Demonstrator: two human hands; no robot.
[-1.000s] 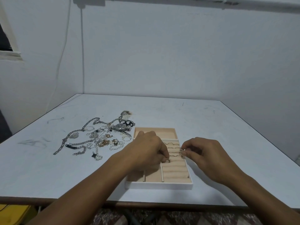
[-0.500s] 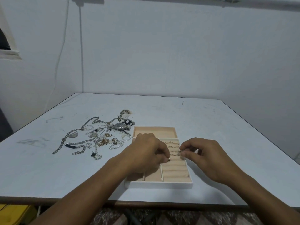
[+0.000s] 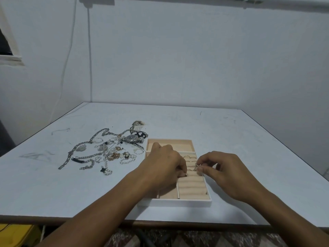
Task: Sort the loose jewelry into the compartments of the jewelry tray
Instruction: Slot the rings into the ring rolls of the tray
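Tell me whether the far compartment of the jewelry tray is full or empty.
Empty where visible: the far compartment shows bare beige lining. The left hand hides its near-left corner, so that part cannot be told.

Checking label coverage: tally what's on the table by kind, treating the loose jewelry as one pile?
Jewelry tray: 1
Loose jewelry pile: 1
Wristwatch in that pile: 1
Hands over the tray: 2, left hand and right hand
Small ring in the right hand's grip: 1
Total: 6
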